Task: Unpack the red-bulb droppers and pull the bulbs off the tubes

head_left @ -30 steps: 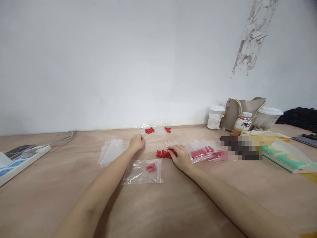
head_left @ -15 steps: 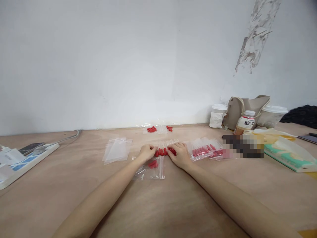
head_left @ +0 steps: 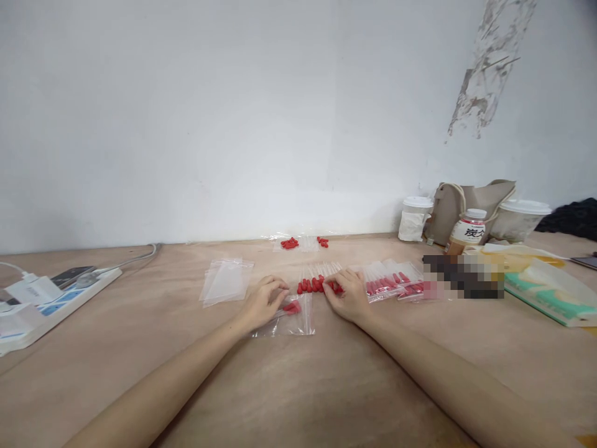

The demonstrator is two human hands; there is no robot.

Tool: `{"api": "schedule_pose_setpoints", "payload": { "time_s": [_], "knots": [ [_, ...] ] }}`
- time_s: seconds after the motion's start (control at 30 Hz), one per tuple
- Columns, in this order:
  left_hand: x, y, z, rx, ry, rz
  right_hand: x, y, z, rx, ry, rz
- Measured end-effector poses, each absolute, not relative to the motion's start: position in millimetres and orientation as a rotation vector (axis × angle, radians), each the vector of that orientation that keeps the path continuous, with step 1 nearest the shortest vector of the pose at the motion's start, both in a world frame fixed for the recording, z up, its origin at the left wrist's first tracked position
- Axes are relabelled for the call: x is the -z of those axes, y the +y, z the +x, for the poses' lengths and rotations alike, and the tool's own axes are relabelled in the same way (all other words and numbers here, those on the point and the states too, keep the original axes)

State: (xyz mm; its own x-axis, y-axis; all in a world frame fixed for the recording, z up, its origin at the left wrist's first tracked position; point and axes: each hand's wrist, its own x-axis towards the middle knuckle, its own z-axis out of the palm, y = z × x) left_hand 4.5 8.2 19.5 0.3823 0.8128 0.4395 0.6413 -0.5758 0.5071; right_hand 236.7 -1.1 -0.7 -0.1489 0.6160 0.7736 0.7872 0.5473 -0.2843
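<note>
A row of droppers with red rubber bulbs and thin clear stems lies on the table, bulbs toward me. My right hand curls around the right end of this row, its thumb and fingers on some bulbs. My left hand is just left of the row, over a clear zip bag. Its thumb and forefinger are slightly apart, and I make out nothing between them. Red bulbs show at that bag, close to the left fingertips.
Flat clear bags lie at left, near a power strip. Bagged droppers are right of my right hand. More red bulbs lie by the wall. Cups, a bottle, a bag and a green pack stand or lie at right.
My left hand has drawn back from the row's left end toward me and opened a little, over the zip bag. My right hand stays on the row. The view has shifted slightly.
</note>
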Motion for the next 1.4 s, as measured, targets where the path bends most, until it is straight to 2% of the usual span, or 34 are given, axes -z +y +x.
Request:
{"api": "schedule_pose_setpoints", "payload": {
  "time_s": [0.2, 0.53, 0.77, 0.9, 1.23, 1.3, 1.4],
  "knots": [
    [-10, -37, -23, -0.619, 1.174, 2.575, -6, -25, 226, 0.084, -2.189, -1.075],
    [-17, -57, -18, -0.538, 0.998, 2.578, -3, -38, 210, -0.031, -2.339, -1.126],
    [-15, -54, -25, -0.340, 1.176, 2.627, -7, -37, 211, -0.198, -2.302, -1.067],
    [-13, -53, -27, -0.228, 1.193, 2.688, -5, -37, 210, -0.409, -2.273, -0.931],
    [-14, -56, -28, -0.225, 1.243, 2.703, -19, -8, 242, -1.252, -1.988, -0.782],
    [-14, -57, -29, -0.217, 1.251, 2.702, -30, -1, 257, -1.330, -1.960, -0.761],
    [-14, -58, -29, -0.216, 1.249, 2.701, -46, 10, 282, -1.249, -1.899, -0.809]
  ]
}}
